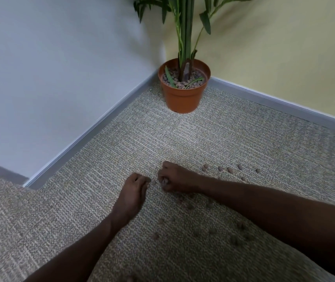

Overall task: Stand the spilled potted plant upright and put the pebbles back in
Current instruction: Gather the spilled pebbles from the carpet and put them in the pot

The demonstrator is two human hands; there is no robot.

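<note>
The orange plant pot (pixel 183 98) stands upright in the room's corner, with green stems rising from it and brown pebbles around the stem. Several loose pebbles (pixel 229 169) lie scattered on the carpet to the right of and below my hands. My right hand (pixel 175 177) rests on the carpet, its fingers curled around a few pebbles. My left hand (pixel 135 187) is beside it, its fingertips pinched together close to a pebble on the carpet; whether it holds one is unclear.
Grey patterned carpet (pixel 162 135) covers the floor. A grey wall stands at the left and a yellow wall at the right, both with a grey baseboard (pixel 93 127). The pot is roughly an arm's length beyond my hands.
</note>
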